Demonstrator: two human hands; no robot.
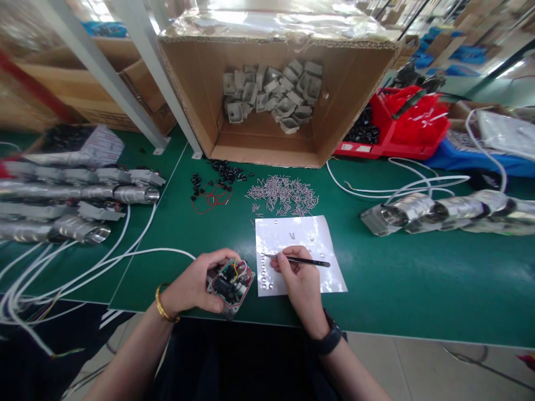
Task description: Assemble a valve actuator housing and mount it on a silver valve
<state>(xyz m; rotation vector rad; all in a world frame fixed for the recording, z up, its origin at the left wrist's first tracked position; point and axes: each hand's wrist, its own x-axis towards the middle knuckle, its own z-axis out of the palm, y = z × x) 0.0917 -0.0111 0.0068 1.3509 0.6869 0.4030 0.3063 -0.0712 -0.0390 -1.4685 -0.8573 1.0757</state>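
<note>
My left hand (195, 283) is closed around a small open grey housing (230, 283) with a red gasket rim and coloured wires inside, held at the near table edge. My right hand (297, 273) pinches black tweezers (297, 259) lying almost level, their tip pointing left over a white sheet (317, 234). The tip rests near a column of small round stickers (264, 273) on the sheet's left side. A gold bangle is on my left wrist and a black watch on my right.
A pile of small metal pins (285, 195) and black parts with red wire (215, 186) lie behind the sheet. An open cardboard box (267, 145) holds grey housings (271, 94). Foil-wrapped units with white cables lie left (79, 209) and right (443, 211). A red bin (397, 133) stands at back right.
</note>
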